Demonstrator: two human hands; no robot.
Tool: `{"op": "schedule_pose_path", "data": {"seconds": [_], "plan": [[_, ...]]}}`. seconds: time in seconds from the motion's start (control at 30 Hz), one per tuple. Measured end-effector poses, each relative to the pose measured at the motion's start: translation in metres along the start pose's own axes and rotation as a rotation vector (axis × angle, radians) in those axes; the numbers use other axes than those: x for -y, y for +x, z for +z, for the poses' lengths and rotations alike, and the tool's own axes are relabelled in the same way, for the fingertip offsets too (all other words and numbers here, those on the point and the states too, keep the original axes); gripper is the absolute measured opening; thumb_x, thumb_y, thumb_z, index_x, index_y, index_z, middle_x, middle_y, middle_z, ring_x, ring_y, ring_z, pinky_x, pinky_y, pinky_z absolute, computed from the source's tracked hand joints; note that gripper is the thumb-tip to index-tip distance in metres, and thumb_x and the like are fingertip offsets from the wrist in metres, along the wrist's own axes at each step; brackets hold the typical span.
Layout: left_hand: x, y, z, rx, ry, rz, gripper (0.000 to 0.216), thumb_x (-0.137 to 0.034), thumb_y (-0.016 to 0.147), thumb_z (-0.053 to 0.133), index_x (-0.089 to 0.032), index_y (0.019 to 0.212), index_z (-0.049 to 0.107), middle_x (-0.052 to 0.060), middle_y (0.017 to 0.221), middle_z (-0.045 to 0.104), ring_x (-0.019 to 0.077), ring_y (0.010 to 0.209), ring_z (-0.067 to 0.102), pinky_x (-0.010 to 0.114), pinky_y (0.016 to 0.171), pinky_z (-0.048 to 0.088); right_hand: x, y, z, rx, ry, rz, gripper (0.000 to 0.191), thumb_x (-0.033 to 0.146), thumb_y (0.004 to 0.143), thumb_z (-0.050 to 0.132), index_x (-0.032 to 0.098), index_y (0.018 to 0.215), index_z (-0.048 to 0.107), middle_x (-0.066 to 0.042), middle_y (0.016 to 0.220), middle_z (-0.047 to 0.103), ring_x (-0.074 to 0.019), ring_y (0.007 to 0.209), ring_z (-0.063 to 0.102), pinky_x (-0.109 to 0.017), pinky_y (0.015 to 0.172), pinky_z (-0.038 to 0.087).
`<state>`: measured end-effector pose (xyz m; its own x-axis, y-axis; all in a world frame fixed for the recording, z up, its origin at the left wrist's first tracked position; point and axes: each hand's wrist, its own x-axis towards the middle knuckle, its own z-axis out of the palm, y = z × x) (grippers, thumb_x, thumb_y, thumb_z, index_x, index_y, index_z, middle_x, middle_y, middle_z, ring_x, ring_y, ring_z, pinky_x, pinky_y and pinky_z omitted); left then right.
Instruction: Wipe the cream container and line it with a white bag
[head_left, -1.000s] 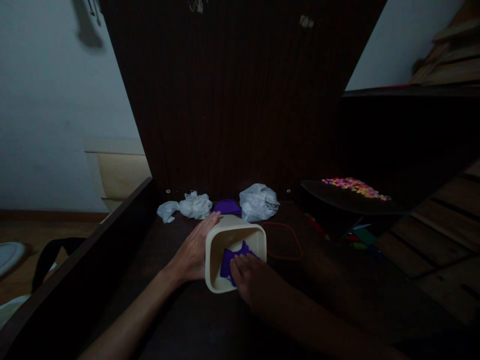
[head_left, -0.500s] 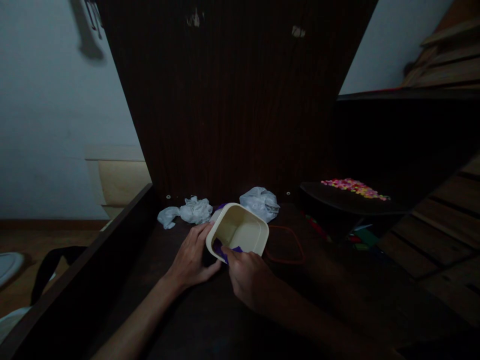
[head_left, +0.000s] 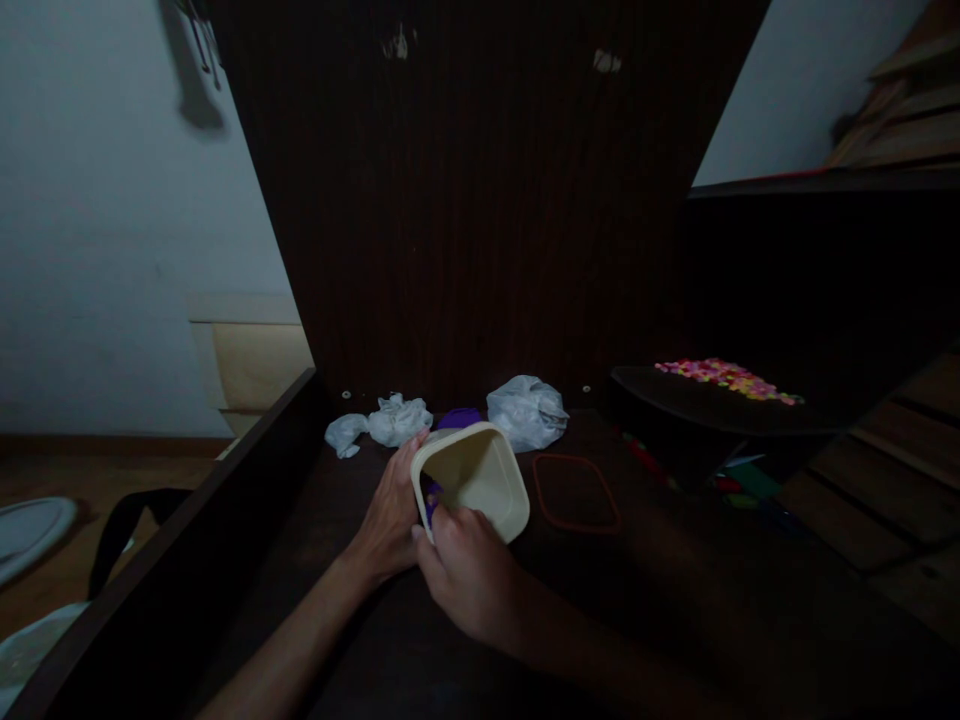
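A cream plastic container (head_left: 487, 480) is tipped on its side with its mouth facing me. My left hand (head_left: 390, 515) grips it from the left, fingers along its outer wall. My right hand (head_left: 472, 570) reaches into the mouth with curled fingers and presses a purple cloth (head_left: 431, 492) against the inner left wall. Most of that cloth is hidden behind my fingers. Just right of the container, a brown-orange rim-shaped lid (head_left: 576, 493) lies flat on the dark wooden surface.
Crumpled white plastic bags (head_left: 400, 420) and a larger clear-white bag (head_left: 527, 412) lie along the back panel, with something purple (head_left: 459, 418) between them. On the right, a dark shelf (head_left: 637, 390) bears small colourful pieces (head_left: 727, 378). A raised wooden edge (head_left: 225, 480) runs along the left.
The container has turned and dropped slightly, and my right hand has moved a little left and deeper along its inner wall. The whole view has shifted slightly.
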<state>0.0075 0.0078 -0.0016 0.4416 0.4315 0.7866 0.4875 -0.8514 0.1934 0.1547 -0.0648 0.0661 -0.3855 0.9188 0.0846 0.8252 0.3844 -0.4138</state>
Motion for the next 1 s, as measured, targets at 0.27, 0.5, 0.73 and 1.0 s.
{"op": "schedule_pose_path", "data": {"seconds": [0.27,0.5,0.73,1.0], "plan": [[0.012,-0.001,-0.004,-0.010,0.061,0.044,0.094,-0.038,0.084,0.069,-0.019,0.157,0.014,0.024,0.147,0.044,0.0407,0.136,0.048,0.060,0.107,0.047,-0.003,-0.012,-0.010,0.121,0.141,-0.121,0.042,0.036,0.093,0.050,0.006,0.122,0.060,-0.019,0.108,0.072,-0.0324,0.099,0.070,-0.041,0.084,0.054],[0.008,0.004,-0.004,-0.007,0.029,0.066,0.104,-0.040,0.076,0.076,-0.021,0.157,0.014,0.024,0.144,0.048,0.0409,0.132,0.052,0.062,0.106,0.048,-0.021,-0.038,-0.031,0.273,0.022,-0.288,0.056,0.046,0.091,0.060,0.001,0.124,0.063,-0.027,0.133,0.061,-0.0367,0.132,0.052,-0.045,0.115,0.037],[0.005,0.007,-0.005,-0.014,0.026,0.114,0.099,-0.043,0.079,0.074,-0.018,0.156,0.017,0.025,0.139,0.050,0.0414,0.130,0.053,0.062,0.104,0.049,-0.028,-0.036,-0.019,0.261,-0.085,-0.363,0.072,0.057,0.089,0.060,-0.004,0.127,0.061,-0.032,0.136,0.057,-0.0388,0.136,0.049,-0.047,0.118,0.033],[0.000,0.008,-0.007,-0.034,0.008,0.110,0.101,-0.035,0.075,0.077,-0.020,0.155,0.018,0.024,0.140,0.051,0.0411,0.130,0.053,0.063,0.105,0.048,-0.016,0.013,-0.020,0.482,-0.233,-0.377,0.078,0.060,0.081,0.069,-0.004,0.125,0.065,-0.030,0.132,0.061,-0.0381,0.131,0.055,-0.046,0.114,0.038]]}}
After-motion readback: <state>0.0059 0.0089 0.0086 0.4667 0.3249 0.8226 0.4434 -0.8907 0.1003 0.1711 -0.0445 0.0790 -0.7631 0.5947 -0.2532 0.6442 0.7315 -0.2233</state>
